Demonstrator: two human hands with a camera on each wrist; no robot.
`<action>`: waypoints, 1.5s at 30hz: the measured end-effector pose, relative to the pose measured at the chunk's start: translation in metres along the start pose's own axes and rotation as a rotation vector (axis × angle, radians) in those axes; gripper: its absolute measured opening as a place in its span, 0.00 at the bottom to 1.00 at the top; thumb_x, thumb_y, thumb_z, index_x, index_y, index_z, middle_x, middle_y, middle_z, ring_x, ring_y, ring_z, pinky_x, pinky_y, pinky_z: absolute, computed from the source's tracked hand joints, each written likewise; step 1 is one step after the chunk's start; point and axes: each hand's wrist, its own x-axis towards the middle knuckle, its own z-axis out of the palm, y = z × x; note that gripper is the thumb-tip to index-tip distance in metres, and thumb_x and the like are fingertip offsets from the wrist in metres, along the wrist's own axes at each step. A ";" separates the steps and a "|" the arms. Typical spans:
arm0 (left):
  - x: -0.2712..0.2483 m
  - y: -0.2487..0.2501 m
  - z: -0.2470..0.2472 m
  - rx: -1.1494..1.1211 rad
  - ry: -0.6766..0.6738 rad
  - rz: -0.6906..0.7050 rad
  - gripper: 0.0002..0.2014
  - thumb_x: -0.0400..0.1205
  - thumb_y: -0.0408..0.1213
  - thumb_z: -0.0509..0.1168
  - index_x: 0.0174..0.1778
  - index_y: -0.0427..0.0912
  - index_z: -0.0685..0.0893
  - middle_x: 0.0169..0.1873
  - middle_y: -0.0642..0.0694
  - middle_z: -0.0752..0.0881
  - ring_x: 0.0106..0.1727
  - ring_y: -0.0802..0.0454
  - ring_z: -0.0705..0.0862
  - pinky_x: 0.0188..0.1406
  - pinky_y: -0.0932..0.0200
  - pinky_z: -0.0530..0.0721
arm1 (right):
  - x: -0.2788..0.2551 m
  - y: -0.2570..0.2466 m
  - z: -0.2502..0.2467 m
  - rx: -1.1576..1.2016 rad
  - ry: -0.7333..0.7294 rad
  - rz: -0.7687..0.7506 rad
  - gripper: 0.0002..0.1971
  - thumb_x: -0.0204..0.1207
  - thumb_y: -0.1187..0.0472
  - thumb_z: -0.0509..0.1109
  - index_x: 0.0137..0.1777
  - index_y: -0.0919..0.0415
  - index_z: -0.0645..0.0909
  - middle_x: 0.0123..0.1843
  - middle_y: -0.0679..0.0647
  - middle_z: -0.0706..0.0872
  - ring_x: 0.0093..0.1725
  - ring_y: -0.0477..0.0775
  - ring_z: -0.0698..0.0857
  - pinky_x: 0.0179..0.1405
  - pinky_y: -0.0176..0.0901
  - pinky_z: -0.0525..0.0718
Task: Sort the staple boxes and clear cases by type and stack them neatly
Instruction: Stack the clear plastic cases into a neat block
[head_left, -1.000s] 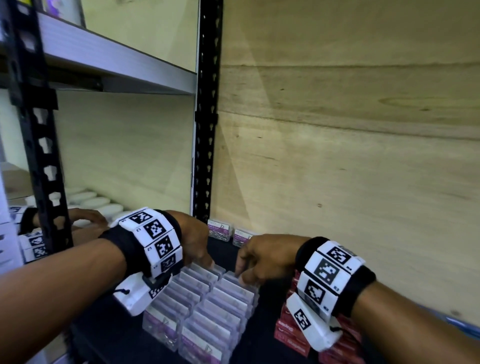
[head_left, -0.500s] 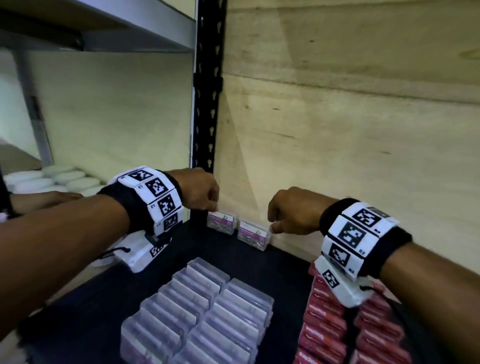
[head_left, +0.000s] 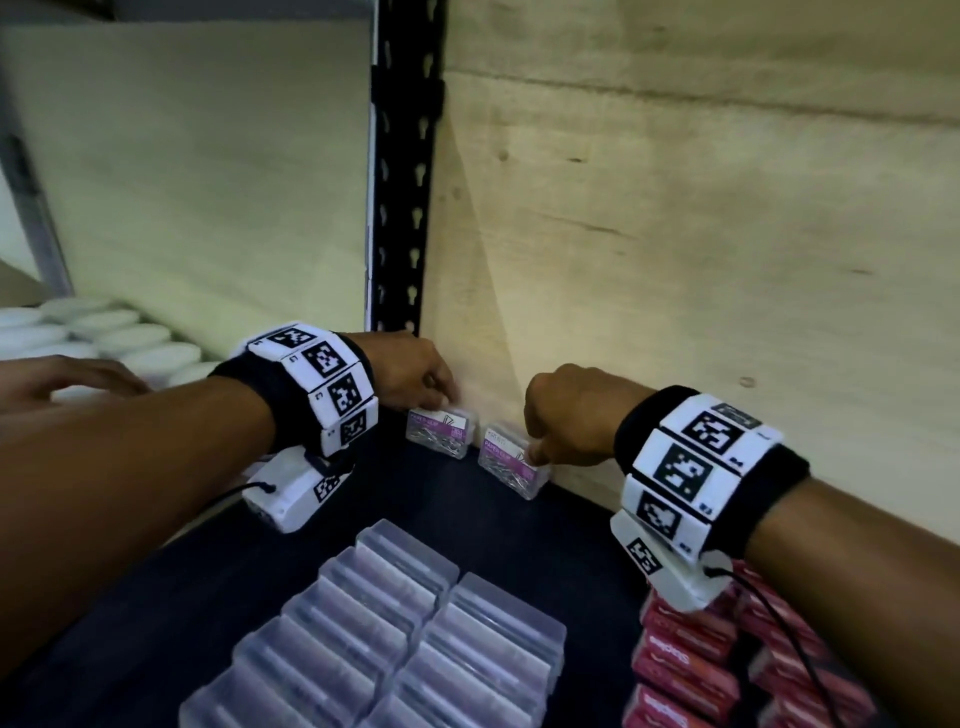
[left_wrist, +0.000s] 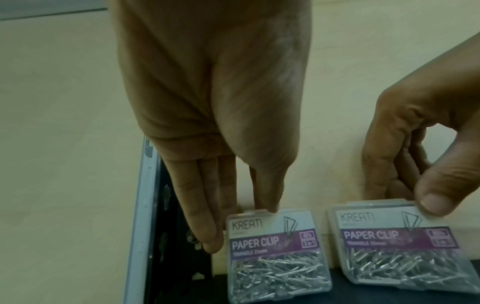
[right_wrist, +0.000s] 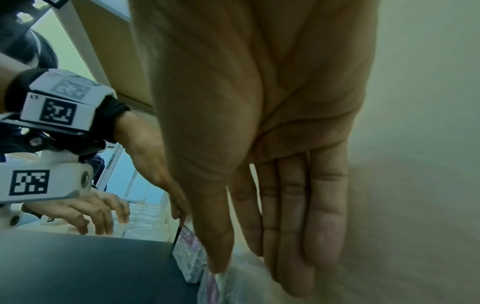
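Two clear plastic cases of silver paper clips, left case (left_wrist: 278, 255) and right case (left_wrist: 401, 248), each carry a white-and-purple label reading "KREATI" above "PAPER CLIP"; smaller print below is illegible. Red cardboard boxes (head_left: 685, 670) bear white lettering, unreadable. White wristband blocks (head_left: 327, 379) show black square marker codes only.

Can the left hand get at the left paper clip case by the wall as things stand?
Probably yes. The left hand already has its fingertips on the top edge of the left paper clip case, and nothing lies between them; the right hand holds the neighbouring case.
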 end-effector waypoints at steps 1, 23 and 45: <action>0.001 -0.001 0.000 -0.001 0.004 0.003 0.15 0.86 0.45 0.63 0.68 0.56 0.85 0.62 0.57 0.87 0.60 0.59 0.82 0.62 0.65 0.76 | 0.001 -0.001 0.000 -0.012 -0.006 0.004 0.21 0.79 0.51 0.74 0.32 0.59 0.70 0.32 0.51 0.76 0.30 0.50 0.75 0.27 0.41 0.72; -0.038 0.037 -0.001 -0.123 -0.151 -0.028 0.13 0.84 0.44 0.68 0.64 0.53 0.88 0.52 0.55 0.90 0.47 0.54 0.90 0.49 0.69 0.87 | -0.056 -0.013 -0.005 0.139 -0.136 -0.089 0.14 0.77 0.48 0.75 0.54 0.57 0.88 0.41 0.51 0.93 0.46 0.50 0.90 0.56 0.47 0.87; -0.090 0.059 0.004 -0.123 -0.261 -0.019 0.13 0.86 0.43 0.65 0.64 0.55 0.87 0.57 0.55 0.89 0.55 0.54 0.89 0.58 0.59 0.87 | -0.113 -0.026 0.002 0.137 -0.102 -0.129 0.15 0.79 0.51 0.74 0.61 0.56 0.88 0.57 0.50 0.90 0.52 0.50 0.86 0.52 0.42 0.84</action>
